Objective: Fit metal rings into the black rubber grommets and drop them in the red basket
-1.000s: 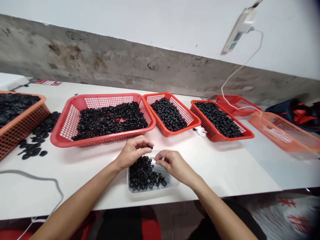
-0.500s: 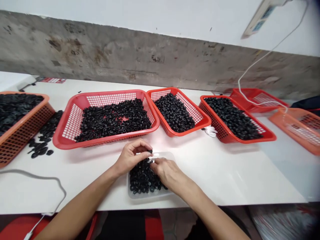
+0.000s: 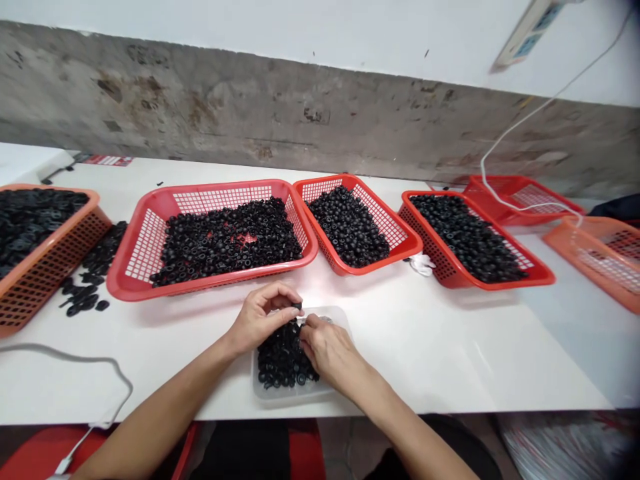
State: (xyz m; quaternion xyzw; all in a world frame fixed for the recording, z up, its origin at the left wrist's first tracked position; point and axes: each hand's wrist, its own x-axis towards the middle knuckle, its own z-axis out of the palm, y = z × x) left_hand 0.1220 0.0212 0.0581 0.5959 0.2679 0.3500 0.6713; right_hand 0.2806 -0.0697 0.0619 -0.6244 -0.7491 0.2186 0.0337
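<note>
Pinching a black ring [image 3: 298,306] — left grip [image 3: 263,320] closed, right grip [image 3: 325,350] unclear — over a tray [image 3: 295,394]

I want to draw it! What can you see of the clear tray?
The clear plastic tray is shallow and rectangular with rounded corners, lying flat on the white table near its front edge. A heap of small black rings fills most of it. The person's right hand rests on the heap, and the left hand is over its far edge.
</note>
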